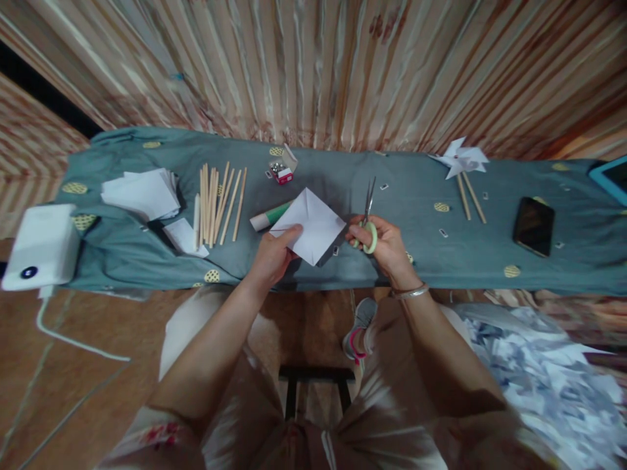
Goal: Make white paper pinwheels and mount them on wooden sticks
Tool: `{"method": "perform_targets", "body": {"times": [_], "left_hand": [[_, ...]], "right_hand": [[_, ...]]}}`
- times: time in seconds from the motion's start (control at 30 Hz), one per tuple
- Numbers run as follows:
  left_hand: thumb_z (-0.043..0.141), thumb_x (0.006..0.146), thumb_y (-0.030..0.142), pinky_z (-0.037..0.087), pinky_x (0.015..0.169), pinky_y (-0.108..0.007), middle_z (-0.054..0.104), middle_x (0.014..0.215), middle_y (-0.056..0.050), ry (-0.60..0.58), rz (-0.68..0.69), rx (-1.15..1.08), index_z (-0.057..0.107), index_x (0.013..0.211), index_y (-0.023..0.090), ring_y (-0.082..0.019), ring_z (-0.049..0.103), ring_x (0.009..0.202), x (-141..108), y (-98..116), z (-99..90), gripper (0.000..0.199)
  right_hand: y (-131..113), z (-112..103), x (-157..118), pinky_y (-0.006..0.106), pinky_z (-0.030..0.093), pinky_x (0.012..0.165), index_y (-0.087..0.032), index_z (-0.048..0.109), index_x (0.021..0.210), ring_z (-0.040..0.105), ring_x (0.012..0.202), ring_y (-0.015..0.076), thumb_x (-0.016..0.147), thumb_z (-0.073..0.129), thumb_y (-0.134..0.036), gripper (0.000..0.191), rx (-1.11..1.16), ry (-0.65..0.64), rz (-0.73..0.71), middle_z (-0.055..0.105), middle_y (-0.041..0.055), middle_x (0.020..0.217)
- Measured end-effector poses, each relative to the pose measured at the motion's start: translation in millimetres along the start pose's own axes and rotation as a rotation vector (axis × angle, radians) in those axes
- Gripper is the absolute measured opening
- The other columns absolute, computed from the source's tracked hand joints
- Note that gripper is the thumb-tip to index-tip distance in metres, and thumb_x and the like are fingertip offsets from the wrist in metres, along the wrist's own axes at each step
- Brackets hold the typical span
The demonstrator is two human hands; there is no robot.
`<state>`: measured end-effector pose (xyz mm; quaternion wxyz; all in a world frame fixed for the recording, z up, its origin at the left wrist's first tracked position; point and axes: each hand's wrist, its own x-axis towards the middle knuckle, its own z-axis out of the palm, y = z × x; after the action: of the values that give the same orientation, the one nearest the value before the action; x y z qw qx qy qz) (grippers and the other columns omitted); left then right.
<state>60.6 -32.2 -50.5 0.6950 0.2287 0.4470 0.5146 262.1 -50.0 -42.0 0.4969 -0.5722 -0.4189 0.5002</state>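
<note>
Paper square (313, 225) at centre frame, corner-up like a diamond, crease lines visible. Left hand (278, 253) pinches its left side, thumb on top, fingers underneath, nearly closed. Right hand (385, 243), just right of the paper, fingers curled round the green handles of scissors (367, 214); blades point to top of frame, slightly parted, clear of the paper.

Containers: small red box (285, 177), upper centre, flap up, small shiny metal pieces inside, too small to identify. Lower right, big heap of white paper scraps (548, 365); can't tell what holds it.

Green-and-white tube (277, 215) lies partly behind the paper; contents can't be seen. Left of centre, row of wooden sticks (212, 205), lying roughly side by side. Farther left, stack of white paper (142, 196), fanned a bit. White device (44, 245) with cable at left edge. Upper right, white pinwheel blades (460, 160) with two sticks below; phone (534, 226) to their right, screen dark. Grey-green cloth (416, 261) under it all except the scraps.
</note>
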Motion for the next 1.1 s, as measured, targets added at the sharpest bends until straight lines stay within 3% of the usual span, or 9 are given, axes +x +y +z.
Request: {"method": "perform_targets", "body": {"times": [0.2, 0.53, 0.7, 0.83, 0.93, 1.1], "left_hand": [[0.085, 0.06, 0.021, 0.054, 0.063, -0.026, 0.075, 0.073, -0.004, -0.079, -0.014, 0.115, 0.075, 0.079, 0.012, -0.021, 0.071, 0.072, -2.5, -9.0, -1.0, 0.023], [0.085, 0.062, 0.024, 0.055, 0.067, -0.026, 0.076, 0.075, -0.006, -0.109, -0.007, 0.088, 0.075, 0.079, 0.011, -0.022, 0.071, 0.072, -1.5, -5.3, 1.6, 0.023], [0.077, 0.076, 0.036, 0.058, 0.075, -0.03, 0.076, 0.078, -0.008, -0.107, -0.075, 0.006, 0.073, 0.086, 0.013, -0.025, 0.074, 0.085, 1.7, 5.8, 5.1, 0.026], [0.059, 0.087, 0.057, 0.058, 0.089, -0.039, 0.077, 0.095, -0.013, -0.196, -0.125, -0.047, 0.071, 0.099, 0.015, -0.029, 0.072, 0.103, 0.1, 13.6, 4.9, 0.046], [0.068, 0.079, 0.06, 0.055, 0.094, -0.043, 0.077, 0.103, -0.013, -0.237, -0.081, -0.049, 0.071, 0.101, 0.015, -0.029, 0.07, 0.106, -2.2, 10.4, 5.2, 0.05], [0.09, 0.056, 0.037, 0.055, 0.083, -0.031, 0.077, 0.092, -0.007, -0.202, 0.059, 0.058, 0.071, 0.087, 0.014, -0.021, 0.071, 0.089, -0.4, -1.7, 10.1, 0.043]], "right_hand": [[2.6, 0.6, 3.7, 0.022, 0.037, 0.05, -0.02, 0.066, 0.088, 0.046, 0.053, 0.0081, 0.053, 0.087, -0.054, 0.053, -0.054, -0.05, -0.028, 0.054, -0.0077, 0.059], [5.8, 3.6, 2.4, 0.021, 0.041, 0.055, -0.019, 0.067, 0.086, 0.051, 0.058, 0.0082, 0.047, 0.091, -0.039, 0.05, 0.018, -0.209, 0.078, 0.061, -0.0068, 0.065], [6.8, 9.1, 4.9, 0.022, 0.044, 0.056, -0.018, 0.066, 0.083, 0.052, 0.058, 0.0083, 0.043, 0.092, -0.037, 0.052, 0.042, -0.274, 0.119, 0.063, -0.0063, 0.066], [9.1, 16.1, 8.9, 0.024, 0.045, 0.059, -0.019, 0.065, 0.082, 0.054, 0.062, 0.0111, 0.045, 0.089, -0.041, 0.049, 0.075, -0.153, 0.066, 0.064, -0.0042, 0.069], [12.5, 25.1, 11.2, 0.024, 0.044, 0.06, -0.019, 0.064, 0.081, 0.053, 0.064, 0.0113, 0.05, 0.086, -0.044, 0.046, 0.096, -0.042, 0.021, 0.063, -0.0041, 0.069], [17.1, 44.2, 11.6, 0.026, 0.043, 0.063, -0.018, 0.064, 0.083, 0.054, 0.068, 0.0135, 0.057, 0.08, -0.045, 0.04, 0.082, -0.04, -0.051, 0.062, -0.0032, 0.069]]}}
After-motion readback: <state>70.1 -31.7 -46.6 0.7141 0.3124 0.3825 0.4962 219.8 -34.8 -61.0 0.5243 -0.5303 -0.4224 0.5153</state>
